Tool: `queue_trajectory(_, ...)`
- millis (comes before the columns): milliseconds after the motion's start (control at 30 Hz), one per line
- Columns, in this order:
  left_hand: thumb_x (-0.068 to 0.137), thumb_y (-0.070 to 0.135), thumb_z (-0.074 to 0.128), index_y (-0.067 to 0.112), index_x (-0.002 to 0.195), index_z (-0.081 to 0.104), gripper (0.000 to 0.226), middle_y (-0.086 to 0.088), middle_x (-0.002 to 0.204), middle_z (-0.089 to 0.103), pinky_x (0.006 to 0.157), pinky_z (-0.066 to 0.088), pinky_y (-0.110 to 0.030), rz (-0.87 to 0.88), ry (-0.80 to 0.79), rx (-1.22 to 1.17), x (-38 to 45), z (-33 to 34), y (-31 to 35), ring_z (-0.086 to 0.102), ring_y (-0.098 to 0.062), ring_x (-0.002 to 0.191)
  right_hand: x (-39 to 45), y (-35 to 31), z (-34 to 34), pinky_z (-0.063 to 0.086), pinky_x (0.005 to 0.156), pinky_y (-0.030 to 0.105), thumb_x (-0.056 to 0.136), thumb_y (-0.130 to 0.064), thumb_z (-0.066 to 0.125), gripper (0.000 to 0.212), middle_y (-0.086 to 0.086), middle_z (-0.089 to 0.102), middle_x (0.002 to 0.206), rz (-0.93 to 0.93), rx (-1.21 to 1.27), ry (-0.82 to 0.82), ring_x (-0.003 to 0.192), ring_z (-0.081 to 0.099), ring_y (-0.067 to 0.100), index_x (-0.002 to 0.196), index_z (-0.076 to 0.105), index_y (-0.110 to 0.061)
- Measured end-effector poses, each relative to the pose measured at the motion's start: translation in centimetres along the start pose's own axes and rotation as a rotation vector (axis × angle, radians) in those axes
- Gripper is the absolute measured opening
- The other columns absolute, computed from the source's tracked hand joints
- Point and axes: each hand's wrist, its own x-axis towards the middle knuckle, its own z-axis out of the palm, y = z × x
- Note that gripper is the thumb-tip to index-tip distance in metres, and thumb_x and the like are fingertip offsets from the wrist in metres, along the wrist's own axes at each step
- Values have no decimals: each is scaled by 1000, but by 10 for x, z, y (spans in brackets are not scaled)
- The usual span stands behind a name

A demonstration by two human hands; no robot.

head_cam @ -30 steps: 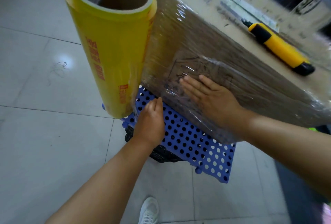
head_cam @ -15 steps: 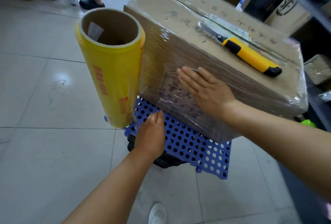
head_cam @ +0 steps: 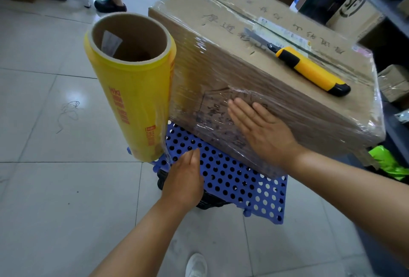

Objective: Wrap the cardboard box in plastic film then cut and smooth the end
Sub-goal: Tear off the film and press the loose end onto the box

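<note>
One film-wrapped cardboard box (head_cam: 254, 73) with unreadable handwriting carries one yellow knife (head_cam: 309, 70); beside it one film roll (head_cam: 132, 90); right hand (head_cam: 263, 130) flat, fingers released, left hand (head_cam: 183, 179) gripping nothing.

From my feed I see both forearms bare all the way to the frame's edge, no sleeve showing on either. My left hand (head_cam: 184, 176) and right hand (head_cam: 264, 135) wear no gloves, and I see no rings, and neither wrist carries a watch or band. The fingernails are short and plain. Low in the picture, one white shoe (head_cam: 196, 265) shows, smooth-toed, cut off by the bottom edge.
</note>
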Motion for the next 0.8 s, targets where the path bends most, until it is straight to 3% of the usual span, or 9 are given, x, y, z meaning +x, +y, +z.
queue_trajectory(167, 92, 20, 53, 16, 147, 16, 66, 1, 149, 26, 107, 29, -29, 15, 0, -8, 1, 1, 2, 30, -19, 133, 32, 1, -5, -20, 113, 39, 98, -27, 18, 68, 11, -28, 153, 15, 38, 73, 143, -22, 25, 147, -22, -3)
queue_trajectory(300, 92, 21, 53, 16, 147, 16, 66, 0, 149, 27, 105, 31, -29, 19, -10, -2, 2, -1, 3, 33, -19, 131, 37, 14, -17, -10, 116, 35, 97, -29, 37, 72, 8, -5, 159, 77, 141, 206, 148, -5, 23, 151, -3, -5)
queue_trajectory(433, 92, 22, 54, 15, 147, 17, 67, -2, 148, 28, 104, 34, -31, -2, -28, 21, 4, -6, 1, 35, -21, 130, 37, 15, -30, -5, 116, 35, 96, -26, 38, 67, 8, 8, 161, 121, 187, 273, 147, 7, 22, 153, 8, -6)
queue_trajectory(533, 91, 21, 54, 15, 146, 18, 66, -2, 146, 32, 100, 37, -30, 2, -25, 47, 3, -6, -3, 38, -20, 126, 19, -11, -13, -12, 117, 36, 94, -22, 43, 75, 8, -4, 160, 4, 242, 141, 147, -10, 23, 152, -1, -8)
queue_trajectory(667, 92, 22, 53, 15, 146, 18, 65, -1, 147, 31, 102, 35, -29, 14, -20, 67, 1, -2, -9, 34, -18, 130, 3, -54, 30, -32, 105, 45, 100, -31, 19, 68, 13, -32, 150, -159, 86, -143, 136, -34, 29, 146, -22, -3)
queue_trajectory(733, 92, 23, 53, 15, 147, 18, 66, -1, 148, 30, 103, 34, -29, 14, -16, 73, 3, 0, -12, 33, -18, 131, 6, -69, 49, -34, 101, 48, 100, -31, 15, 66, 15, -35, 148, -220, 16, -205, 133, -36, 30, 146, -22, -1)
queue_trajectory(800, 92, 23, 53, 15, 147, 18, 66, -1, 149, 29, 104, 33, -30, 2, -7, 71, 7, 0, -15, 33, -19, 132, 14, -82, 60, -30, 107, 48, 100, -31, 16, 66, 14, -29, 153, -249, -21, -208, 139, -29, 29, 146, -18, 0)
